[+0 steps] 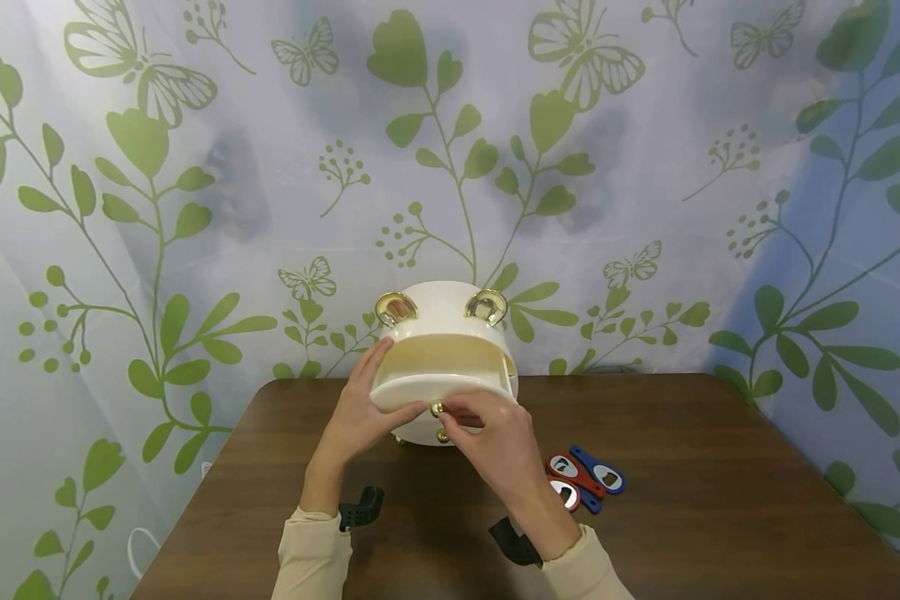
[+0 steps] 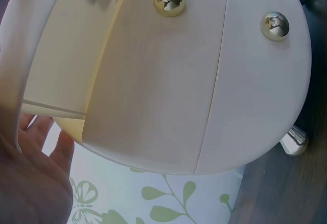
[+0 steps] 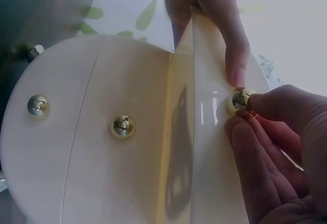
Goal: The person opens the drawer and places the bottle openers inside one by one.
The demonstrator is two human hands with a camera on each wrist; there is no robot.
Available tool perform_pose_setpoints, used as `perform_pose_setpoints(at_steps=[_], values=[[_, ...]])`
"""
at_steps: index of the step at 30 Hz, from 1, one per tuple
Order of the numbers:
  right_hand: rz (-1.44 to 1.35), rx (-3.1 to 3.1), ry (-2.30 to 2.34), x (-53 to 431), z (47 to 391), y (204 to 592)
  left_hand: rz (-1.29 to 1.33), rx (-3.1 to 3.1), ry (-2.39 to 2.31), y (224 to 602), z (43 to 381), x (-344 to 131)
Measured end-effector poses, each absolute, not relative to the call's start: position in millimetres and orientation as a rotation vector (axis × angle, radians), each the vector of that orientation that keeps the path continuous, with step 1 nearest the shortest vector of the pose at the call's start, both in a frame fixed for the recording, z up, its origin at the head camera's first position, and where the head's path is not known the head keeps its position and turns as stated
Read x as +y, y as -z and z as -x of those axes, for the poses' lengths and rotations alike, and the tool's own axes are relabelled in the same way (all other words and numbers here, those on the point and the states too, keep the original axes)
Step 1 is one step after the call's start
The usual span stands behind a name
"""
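Observation:
A white, rounded cabinet (image 1: 441, 302) with gold ear-like trims stands on the table. Its top drawer (image 1: 412, 390) is pulled out towards me, and part of the pale yellow interior shows. At the left end of this drawer, my left hand (image 1: 352, 421) holds on, thumb across the front and fingers along the side. Thumb and fingertips of my right hand (image 1: 495, 433) pinch the top drawer's round gold knob (image 3: 238, 100). Below, two more gold knobs mark the lower fronts, including the middle knob (image 3: 122, 127) and the bottom knob (image 3: 39, 107); these drawers are closed.
Several red and blue paddle-shaped pieces, resembling bottle openers (image 1: 607, 477), lie in a pile to the right of my right hand. The brown wooden table (image 1: 690, 492) reaches back to a curtain (image 1: 630, 200) printed with green leaves and butterflies, close behind the cabinet.

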State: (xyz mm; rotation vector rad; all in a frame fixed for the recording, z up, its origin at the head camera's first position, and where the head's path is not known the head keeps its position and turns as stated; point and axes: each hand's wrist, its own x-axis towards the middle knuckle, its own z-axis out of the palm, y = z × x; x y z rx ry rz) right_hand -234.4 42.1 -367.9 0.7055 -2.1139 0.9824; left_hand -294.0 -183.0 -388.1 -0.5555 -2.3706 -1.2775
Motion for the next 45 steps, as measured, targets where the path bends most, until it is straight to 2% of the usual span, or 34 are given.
perform_pose_setpoints(at_steps=[45], values=[[-0.722,-1.957,-0.995,36.2,254.1,381.6,0.483,-2.308,1.239,389.8,296.2,-177.8]])
